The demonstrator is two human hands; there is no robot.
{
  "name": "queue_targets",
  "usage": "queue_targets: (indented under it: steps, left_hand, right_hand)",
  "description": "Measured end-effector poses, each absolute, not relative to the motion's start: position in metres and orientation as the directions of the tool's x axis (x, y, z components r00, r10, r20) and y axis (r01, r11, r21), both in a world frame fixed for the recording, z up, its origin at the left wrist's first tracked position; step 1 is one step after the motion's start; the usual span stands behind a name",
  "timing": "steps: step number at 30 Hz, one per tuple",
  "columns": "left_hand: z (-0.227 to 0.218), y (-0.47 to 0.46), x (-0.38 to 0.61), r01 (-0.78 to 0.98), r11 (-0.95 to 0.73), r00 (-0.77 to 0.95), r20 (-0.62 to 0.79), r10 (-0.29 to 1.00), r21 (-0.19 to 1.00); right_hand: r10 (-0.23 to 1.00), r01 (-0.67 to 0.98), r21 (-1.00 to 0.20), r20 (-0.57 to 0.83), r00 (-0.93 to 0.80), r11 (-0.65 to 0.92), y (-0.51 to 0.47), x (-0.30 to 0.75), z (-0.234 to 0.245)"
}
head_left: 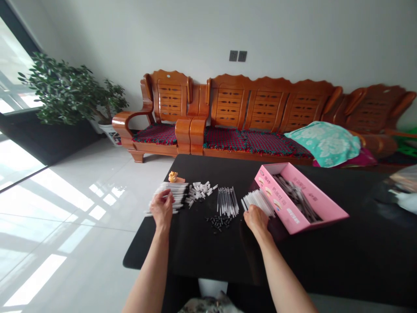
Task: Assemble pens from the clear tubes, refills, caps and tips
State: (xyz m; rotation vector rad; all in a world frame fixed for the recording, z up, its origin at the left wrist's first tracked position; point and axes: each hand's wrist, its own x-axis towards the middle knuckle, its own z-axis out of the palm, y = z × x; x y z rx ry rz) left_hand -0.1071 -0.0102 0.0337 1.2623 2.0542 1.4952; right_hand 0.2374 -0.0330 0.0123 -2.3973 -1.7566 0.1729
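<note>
My left hand (162, 209) rests on a pile of clear pen barrels (172, 193) at the left of the black table (202, 256), fingers curled over them. My right hand (256, 219) lies on a second bunch of white pen tubes (259, 201) beside a pink box (322, 208), its fingers bent down onto them. Between the hands lie a fan of thin pen refills (227, 201), a heap of small white caps (200, 189) and a scatter of small black tips (220, 222).
The pink box holds several dark pens (296, 196). A small orange figurine (173, 176) stands at the table's far left. Behind are a wooden sofa (260, 113), a wooden armchair (156, 113), a teal pillow (322, 141) and a potted plant (71, 93).
</note>
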Motion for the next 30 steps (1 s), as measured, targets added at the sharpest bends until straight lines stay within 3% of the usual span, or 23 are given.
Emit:
queue_targets:
  steps: [2,5,8,11,17,24,30]
  left_hand:
    - [0.032,-0.010,-0.081,0.442,0.006,-0.452,0.217,0.865,0.897]
    - [0.024,-0.011,-0.037,0.466,-0.069,-0.207,0.185,0.961,0.882]
    - [0.015,-0.010,0.002,0.605,-0.176,0.016,0.210,0.978,0.776]
    - [0.009,-0.007,0.027,0.727,-0.183,0.121,0.139,0.983,0.662]
    - [0.007,0.002,0.035,0.825,-0.164,0.168,0.043,0.985,0.541]
    - [0.013,0.000,0.027,0.924,-0.086,0.090,0.007,0.996,0.374]
    - [0.019,0.002,0.017,0.940,-0.067,0.086,-0.041,0.995,0.333]
  right_hand:
    - [0.946,0.917,-0.241,-0.017,0.323,-0.318,-0.032,0.235,0.017]
    - [0.932,0.824,-0.445,-0.087,0.351,-0.352,-0.032,0.230,0.023]
    - [0.920,0.662,-0.654,-0.148,0.362,-0.366,-0.037,0.225,0.028]
    - [0.920,0.554,-0.763,-0.135,0.367,-0.333,-0.044,0.222,0.032]
    - [0.933,0.464,-0.852,-0.073,0.352,-0.242,-0.054,0.227,0.027]
    - [0.938,0.367,-0.906,-0.079,0.339,-0.209,-0.055,0.228,0.020]
    - [0.944,0.140,-0.976,-0.119,0.309,-0.169,-0.052,0.223,0.016]
